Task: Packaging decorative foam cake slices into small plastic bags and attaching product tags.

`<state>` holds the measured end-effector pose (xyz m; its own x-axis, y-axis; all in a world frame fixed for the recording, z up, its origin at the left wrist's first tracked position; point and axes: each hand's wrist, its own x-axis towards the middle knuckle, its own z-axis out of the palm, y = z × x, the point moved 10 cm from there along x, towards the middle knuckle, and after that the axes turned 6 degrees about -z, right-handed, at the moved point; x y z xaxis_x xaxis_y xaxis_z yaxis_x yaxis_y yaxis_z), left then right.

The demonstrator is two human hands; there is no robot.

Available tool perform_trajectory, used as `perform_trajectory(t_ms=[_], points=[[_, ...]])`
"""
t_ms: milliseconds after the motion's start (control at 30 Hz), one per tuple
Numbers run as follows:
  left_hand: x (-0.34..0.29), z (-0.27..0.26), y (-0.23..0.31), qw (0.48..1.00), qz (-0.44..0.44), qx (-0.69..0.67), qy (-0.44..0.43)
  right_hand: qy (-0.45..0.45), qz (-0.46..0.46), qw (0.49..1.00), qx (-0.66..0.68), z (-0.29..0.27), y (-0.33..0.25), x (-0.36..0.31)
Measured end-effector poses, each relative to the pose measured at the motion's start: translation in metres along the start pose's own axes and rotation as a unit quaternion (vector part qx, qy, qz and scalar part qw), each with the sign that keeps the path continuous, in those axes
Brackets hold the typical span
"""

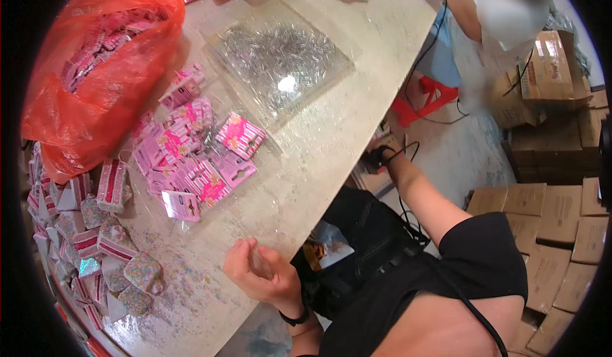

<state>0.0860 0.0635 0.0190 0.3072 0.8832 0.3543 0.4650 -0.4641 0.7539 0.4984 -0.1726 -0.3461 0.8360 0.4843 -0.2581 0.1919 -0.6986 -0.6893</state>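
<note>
Over the table's near edge, my left hand (264,274) has its fingers curled toward the thumb. Something clear seems to lie between them, too small to make out. My right arm reaches down beside the table edge, where my right hand (377,158) is mostly hidden by a dark band and cables, next to a small carton (385,143). Beyond my left hand lies a pile of pink printed cards (191,146) with hang holes, some in clear wrap. Left of it are many glittery cake-slice-shaped pieces (111,188) with pink stripes.
A red plastic bag (121,111) of pink packets stands at the far left. A shallow clear tray (271,111) holds small clear plastic pieces. Loose glitter covers the near tabletop. On the right are a red stool (421,99), stacked cartons (554,220) and another person (468,13).
</note>
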Motion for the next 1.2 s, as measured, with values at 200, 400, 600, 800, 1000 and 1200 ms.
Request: perform_trajectory(t_ms=[200, 400, 600, 800, 1000, 1200], points=[[-0.004, 0.002, -0.002, 0.999, 0.040, 0.036, -0.009, 0.076, -0.123, 0.985, -0.095, 0.019, 0.040, -0.080], [0.003, -0.008, 0.021, 0.997, 0.073, 0.034, 0.014, 0.148, -0.166, 0.956, -0.192, -0.012, -0.007, -0.024], [-0.002, -0.013, 0.013, 0.996, 0.070, 0.001, 0.062, 0.432, -0.192, 0.876, 0.098, -0.182, -0.195, -0.107], [0.001, -0.008, 0.022, 0.995, 0.094, 0.022, 0.037, 0.285, -0.402, 0.832, 0.254, -0.220, -0.395, -0.090], [0.001, -0.015, 0.020, 0.994, 0.090, 0.035, 0.056, -0.082, -0.627, 0.753, -0.180, -0.069, -0.524, -0.064], [-0.005, -0.008, -0.003, 1.000, 0.014, -0.025, 0.012, -0.170, -0.570, 0.763, -0.256, -0.025, -0.533, -0.035]])
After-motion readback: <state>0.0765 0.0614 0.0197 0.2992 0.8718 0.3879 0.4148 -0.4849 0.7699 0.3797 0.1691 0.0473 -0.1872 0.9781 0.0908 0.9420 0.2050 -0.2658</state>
